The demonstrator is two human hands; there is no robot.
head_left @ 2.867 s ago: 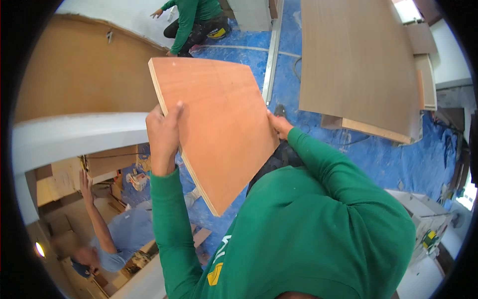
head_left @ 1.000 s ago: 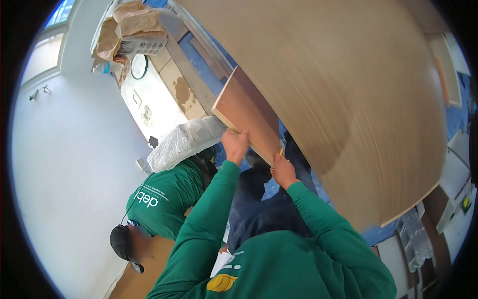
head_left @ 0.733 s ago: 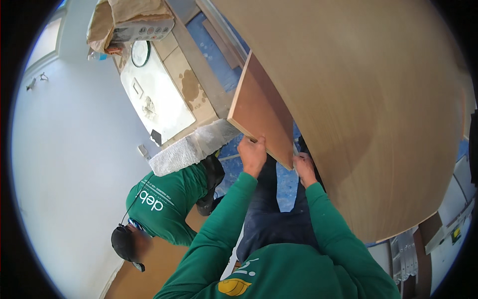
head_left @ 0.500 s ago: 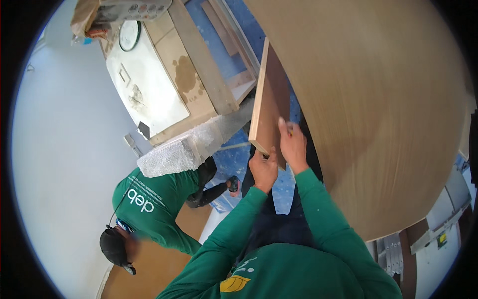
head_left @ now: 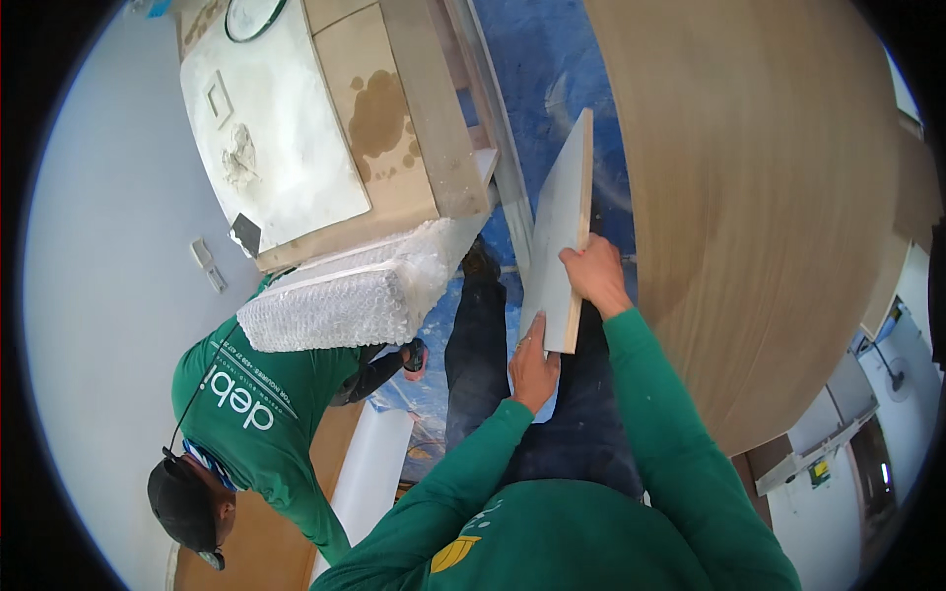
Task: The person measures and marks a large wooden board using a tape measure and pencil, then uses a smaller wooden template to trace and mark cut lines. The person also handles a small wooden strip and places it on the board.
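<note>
Far left: smooth, pale wall (head_left: pixel 108 295) bearing a small white oblong fitting (head_left: pixel 205 264). Beside it, a co-worker in a green top (head_left: pixel 256 394) and black cap (head_left: pixel 180 502) bends over a flat tan board (head_left: pixel 246 512). Above the co-worker, a worktop carries a matte white sheet (head_left: pixel 286 118) with curved outer edge; on it lie a clear disc with dark rim (head_left: pixel 253 18), a small pale rectangular frame (head_left: pixel 218 98), a crumpled whitish lump (head_left: pixel 239 156) and, at the near corner, a dark square piece (head_left: pixel 246 234). Adjoining strip (head_left: pixel 335 59) is light tan, blotched with brown stains. A blocky bundle in bubble wrap (head_left: pixel 340 300), dimpled and glossy, sits at the near end. Centre: floor under blue sheeting (head_left: pixel 552 59), wrinkled, dusty with white marks; a straight metal rail (head_left: pixel 498 128) runs along it. The held panel (head_left: pixel 559 236), flat, pale-faced, with raw wood edge, stands steeply above the wearer's legs. Left hand (head_left: pixel 533 372) grips its lower end, one digit along the face, others partly hidden. Right hand (head_left: pixel 598 274) is closed over its right edge. Right: large, smooth wood-grain sheet (head_left: pixel 759 217), brown, fine streaks lengthwise.
</note>
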